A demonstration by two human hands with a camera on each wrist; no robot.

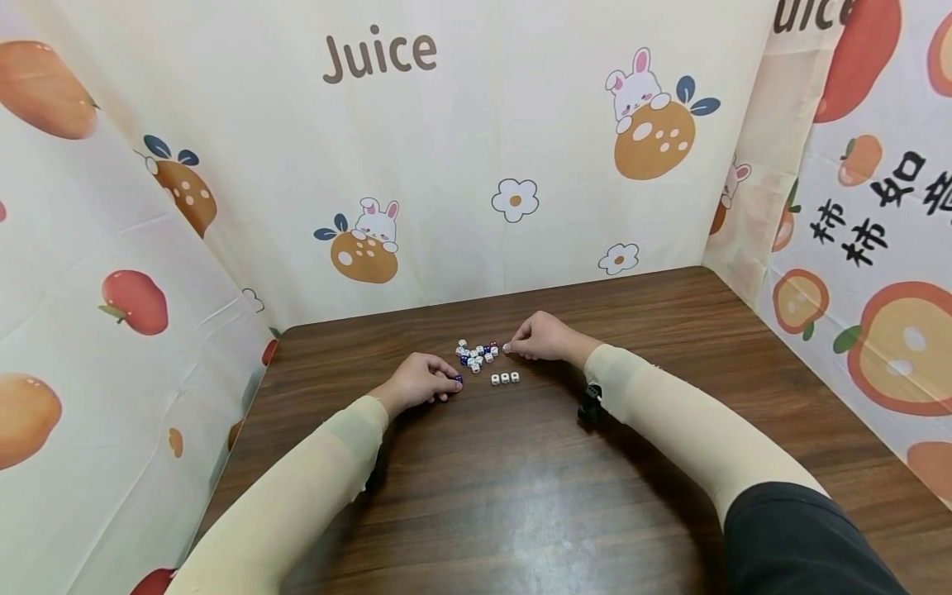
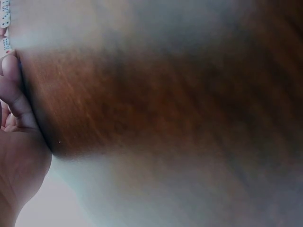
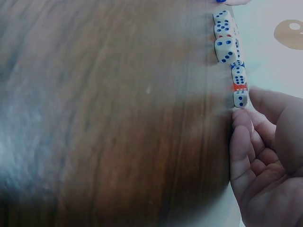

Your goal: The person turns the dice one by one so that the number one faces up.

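Note:
My left hand (image 1: 422,380) pinches a dark blue die (image 1: 459,378) between thumb and fingertips, low over the table. Across from it, my right hand (image 1: 546,337) pinches a white die (image 1: 507,348). That die (image 3: 240,99) shows blue pips at the fingertips in the right wrist view. Between the hands lies a loose cluster of small dice (image 1: 474,364), mostly white with some blue and a red one (image 1: 493,344). Three white dice (image 1: 505,378) stand in a short row just in front of the cluster. In the left wrist view the left hand (image 2: 19,142) hides its die.
The dark wood-grain table (image 1: 476,479) extends toward the person in front of the dice. A printed cloth backdrop (image 1: 446,149) rises along the table's far edge, with more cloth at both sides. A small black device (image 1: 590,405) hangs at the right wrist.

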